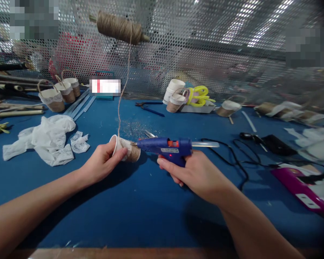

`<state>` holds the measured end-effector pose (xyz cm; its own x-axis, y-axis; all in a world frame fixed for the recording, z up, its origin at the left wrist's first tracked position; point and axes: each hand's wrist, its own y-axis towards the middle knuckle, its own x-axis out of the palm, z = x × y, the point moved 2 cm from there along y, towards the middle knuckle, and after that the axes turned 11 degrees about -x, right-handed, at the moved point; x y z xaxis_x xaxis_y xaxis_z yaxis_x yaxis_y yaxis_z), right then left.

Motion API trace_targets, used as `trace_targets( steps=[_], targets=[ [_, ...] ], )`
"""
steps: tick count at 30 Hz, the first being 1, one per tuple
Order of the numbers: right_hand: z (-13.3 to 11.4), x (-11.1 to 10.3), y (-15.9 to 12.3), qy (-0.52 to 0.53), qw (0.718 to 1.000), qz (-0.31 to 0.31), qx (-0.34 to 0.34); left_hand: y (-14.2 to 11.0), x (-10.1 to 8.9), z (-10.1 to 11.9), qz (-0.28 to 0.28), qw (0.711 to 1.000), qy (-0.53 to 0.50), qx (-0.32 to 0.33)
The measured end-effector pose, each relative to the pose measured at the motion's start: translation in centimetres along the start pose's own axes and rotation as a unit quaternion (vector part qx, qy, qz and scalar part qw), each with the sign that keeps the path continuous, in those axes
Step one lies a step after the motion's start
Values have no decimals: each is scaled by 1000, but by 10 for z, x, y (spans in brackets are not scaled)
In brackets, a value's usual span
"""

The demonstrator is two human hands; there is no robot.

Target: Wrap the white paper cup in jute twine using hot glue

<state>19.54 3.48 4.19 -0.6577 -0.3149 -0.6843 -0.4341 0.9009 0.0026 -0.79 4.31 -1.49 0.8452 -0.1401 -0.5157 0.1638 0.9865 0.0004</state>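
Note:
My left hand point(104, 160) is closed round a white paper cup point(121, 145) tipped on its side, its mouth to the left. Brown twine is wound round the cup's base end. From the cup a strand of twine point(119, 108) runs up to a twine spool point(118, 28) hung on a stick. In my right hand point(196, 172) is a blue hot glue gun point(162, 145) with its red light on and a clear glue stick out of the back. The nozzle points left, at the cup's twine-wrapped part; whether it touches cannot be made out.
White lace fabric point(50, 136) lies at left, with twine-wrapped cups point(52, 100) behind it. Pliers point(151, 108), stacked cups point(175, 88) and yellow-handled scissors point(199, 95) sit along the back. A black cord point(239, 169) and a magenta power strip point(299, 190) lie at right.

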Motion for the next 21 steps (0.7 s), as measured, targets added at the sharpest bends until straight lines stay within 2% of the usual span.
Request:
trace_targets(
  steps=[5,21],
  targets=[
    [-2,-1,-1,-12,1000,-3,-1,0,0,1,-13,1000,-8,-1],
    [-1,-1,-1,-17,1000,-1,-1,0,1,1,-2,1000,-7,-10]
  ],
)
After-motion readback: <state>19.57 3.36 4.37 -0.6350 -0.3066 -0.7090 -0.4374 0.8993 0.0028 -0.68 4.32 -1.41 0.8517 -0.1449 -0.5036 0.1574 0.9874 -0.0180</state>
